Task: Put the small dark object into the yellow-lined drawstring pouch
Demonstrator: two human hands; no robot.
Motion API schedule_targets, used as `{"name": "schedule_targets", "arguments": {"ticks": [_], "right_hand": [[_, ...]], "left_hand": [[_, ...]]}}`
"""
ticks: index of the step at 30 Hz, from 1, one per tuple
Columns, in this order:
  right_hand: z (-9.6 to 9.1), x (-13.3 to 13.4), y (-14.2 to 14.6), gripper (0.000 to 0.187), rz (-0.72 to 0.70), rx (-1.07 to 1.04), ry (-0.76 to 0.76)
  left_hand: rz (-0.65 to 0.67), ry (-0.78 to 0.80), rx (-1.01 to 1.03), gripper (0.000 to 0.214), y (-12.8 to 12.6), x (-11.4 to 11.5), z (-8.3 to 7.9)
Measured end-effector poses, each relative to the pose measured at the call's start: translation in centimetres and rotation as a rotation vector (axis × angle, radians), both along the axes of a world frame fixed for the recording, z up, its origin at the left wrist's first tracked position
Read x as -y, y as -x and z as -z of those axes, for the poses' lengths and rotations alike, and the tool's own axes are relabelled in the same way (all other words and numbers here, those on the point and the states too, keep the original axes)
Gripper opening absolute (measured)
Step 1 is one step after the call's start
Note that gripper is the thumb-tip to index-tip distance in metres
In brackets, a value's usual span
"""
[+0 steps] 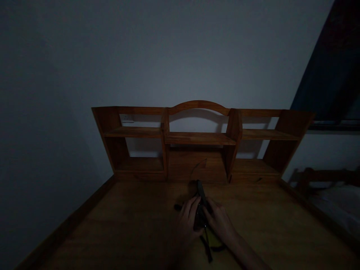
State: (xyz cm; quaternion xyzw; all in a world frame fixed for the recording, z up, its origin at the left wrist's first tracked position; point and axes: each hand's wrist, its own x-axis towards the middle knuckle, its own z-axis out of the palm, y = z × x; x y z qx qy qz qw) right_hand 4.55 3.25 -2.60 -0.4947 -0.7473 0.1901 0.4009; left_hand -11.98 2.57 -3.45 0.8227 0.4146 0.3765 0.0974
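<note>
Both of my hands meet over the wooden desktop (135, 217) around a dark object whose kind I cannot make out in the dim light. My left hand (188, 217) lies against its left side with bent fingers. From the right, my right hand (218, 215) grips it, thumb toward the middle. A long rounded dark piece (200, 189) sticks up between the hands, toward the shelf. Below them a black strap-like strip (206, 249) hangs or lies near a yellowish-green patch (215, 240). Another dark end (177, 207) pokes out beyond my left fingers.
A wooden shelf unit (199, 138) with several compartments stands along the desk's back edge, against a pale wall (140, 56). A wall socket (127, 119) shows behind its left part. At the right are a dark window (332, 75) and what looks like a bed (334, 198).
</note>
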Motion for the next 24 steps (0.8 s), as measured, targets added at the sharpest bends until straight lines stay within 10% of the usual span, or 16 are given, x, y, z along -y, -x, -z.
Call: {"name": "schedule_targets", "arguments": {"ticks": [9,19,24], "right_hand": [[-0.6,0.6,0.0,0.044,-0.052,-0.058,-0.054],[-0.3,-0.5,0.9,0.037,0.291,-0.267,-0.166],[-0.9,-0.1,0.6,0.020,0.154,-0.151,-0.069]], "left_hand": [[-0.065,0.084,0.135,0.085,-0.1,-0.2,0.4],[-0.090,-0.006,0.161,0.075,0.1,-0.6,0.3],[-0.074,-0.022,0.098,0.075,0.4,-0.2,-0.3]]}}
